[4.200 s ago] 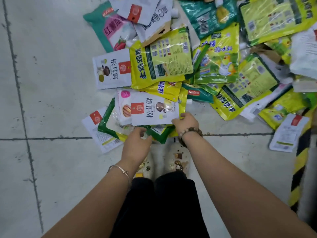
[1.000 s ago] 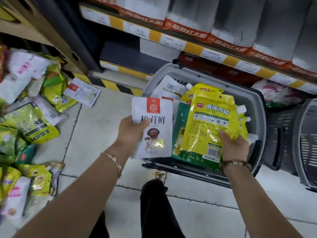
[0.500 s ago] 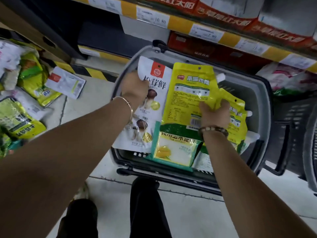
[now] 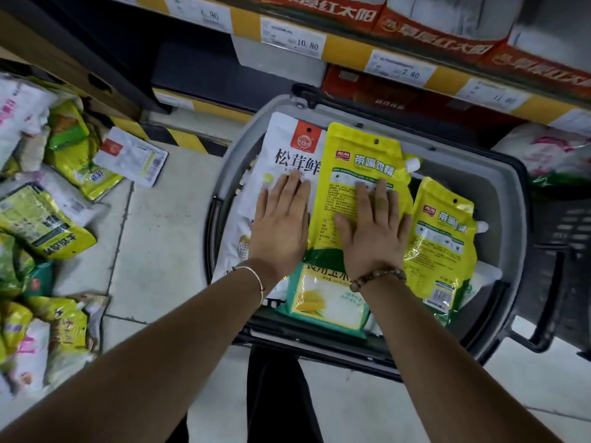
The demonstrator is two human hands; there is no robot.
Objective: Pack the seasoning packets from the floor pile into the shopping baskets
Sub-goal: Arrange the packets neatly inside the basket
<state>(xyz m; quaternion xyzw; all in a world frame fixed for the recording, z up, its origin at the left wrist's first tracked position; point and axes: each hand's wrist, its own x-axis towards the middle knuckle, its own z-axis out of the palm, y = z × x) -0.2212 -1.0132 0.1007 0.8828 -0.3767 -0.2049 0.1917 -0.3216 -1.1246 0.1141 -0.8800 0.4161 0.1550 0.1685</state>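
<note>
A grey shopping basket (image 4: 508, 174) stands on the floor in front of the shelf, filled with packets. My left hand (image 4: 281, 225) presses flat, fingers straight, on a white packet with a red label (image 4: 287, 148) at the basket's left side. My right hand (image 4: 372, 231) presses flat on a large yellow spouted pouch (image 4: 358, 155) in the middle. A smaller yellow pouch (image 4: 443, 238) lies to its right, and a green-and-white corn packet (image 4: 326, 305) sticks out under my wrists. The floor pile (image 4: 41, 219) of packets lies at the far left.
A second dark basket (image 4: 572, 251) sits at the right edge. Shelving with price tags (image 4: 294, 39) and red boxes (image 4: 438, 30) rises behind the baskets. A single white packet (image 4: 131, 156) lies on the tiles between pile and basket. A yellow-black floor stripe (image 4: 179, 135) runs along the shelf base.
Both hands carried the packets from the pile to the basket, lowered them in and let go; the fingers now lie flat on top of them.
</note>
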